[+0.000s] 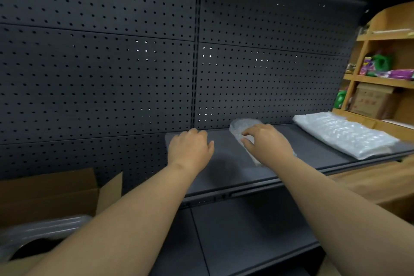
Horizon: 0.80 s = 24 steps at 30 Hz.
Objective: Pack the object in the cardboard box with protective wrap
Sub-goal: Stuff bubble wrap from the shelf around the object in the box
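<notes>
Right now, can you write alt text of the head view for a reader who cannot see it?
Two bare hands reach over a dark metal shelf: the right hand touches a small piece of clear bubble wrap, and the left hand hovers loosely curled beside it. A folded stack of bubble wrap lies far right; an open brown cardboard box sits lower left.

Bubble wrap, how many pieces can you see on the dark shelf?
2. A small piece lies under the right hand. A bigger folded stack lies at the shelf's right end; its layers can't be counted. More may be hidden.
</notes>
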Each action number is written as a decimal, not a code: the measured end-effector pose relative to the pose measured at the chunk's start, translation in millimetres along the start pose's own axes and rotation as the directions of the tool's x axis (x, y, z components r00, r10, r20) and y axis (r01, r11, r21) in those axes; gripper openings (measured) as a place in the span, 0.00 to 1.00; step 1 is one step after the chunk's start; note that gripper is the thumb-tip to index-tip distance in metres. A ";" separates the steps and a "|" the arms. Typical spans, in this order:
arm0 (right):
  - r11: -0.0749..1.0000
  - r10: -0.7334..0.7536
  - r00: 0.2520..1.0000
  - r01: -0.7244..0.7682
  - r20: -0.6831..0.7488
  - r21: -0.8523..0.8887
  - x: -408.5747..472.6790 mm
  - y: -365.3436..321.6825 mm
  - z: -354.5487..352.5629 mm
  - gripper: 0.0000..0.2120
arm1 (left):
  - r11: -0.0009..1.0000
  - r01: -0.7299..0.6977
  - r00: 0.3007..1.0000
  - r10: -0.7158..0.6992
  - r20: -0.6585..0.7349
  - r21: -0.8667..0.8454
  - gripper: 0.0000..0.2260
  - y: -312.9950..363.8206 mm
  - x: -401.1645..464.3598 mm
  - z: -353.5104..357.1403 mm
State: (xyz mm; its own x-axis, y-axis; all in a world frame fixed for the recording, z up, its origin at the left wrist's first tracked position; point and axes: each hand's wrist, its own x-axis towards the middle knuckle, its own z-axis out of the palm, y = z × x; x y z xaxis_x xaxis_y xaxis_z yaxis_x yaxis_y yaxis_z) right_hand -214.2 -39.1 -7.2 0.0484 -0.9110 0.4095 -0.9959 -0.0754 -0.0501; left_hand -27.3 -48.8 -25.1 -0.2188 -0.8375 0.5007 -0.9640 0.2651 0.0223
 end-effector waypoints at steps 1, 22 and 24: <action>1.000 0.010 1.000 -0.010 -0.009 0.018 3.1 11.1 0.1 0.16 | 1.000 0.004 1.000 -0.004 0.001 0.004 0.18 8.8 4.5 2.8; 0.834 0.384 0.835 -0.496 0.394 0.240 47.9 91.1 39.2 0.26 | 0.908 0.210 0.948 -0.100 0.301 -0.362 0.19 111.2 65.7 48.4; 0.812 0.416 0.803 -0.539 0.426 0.224 49.1 91.5 41.9 0.27 | 0.880 0.269 0.925 -0.123 0.359 -0.391 0.21 114.2 72.3 52.1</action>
State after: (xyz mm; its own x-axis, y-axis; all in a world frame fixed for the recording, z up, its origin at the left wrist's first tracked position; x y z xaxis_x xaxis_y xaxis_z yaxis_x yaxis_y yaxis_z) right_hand -299.7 -107.7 -29.9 -0.3427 -0.9360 -0.0801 -0.8175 0.3392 -0.4654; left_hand -161.0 -104.0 -31.5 -0.1379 -0.9790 0.1499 -0.8479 0.1949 0.4930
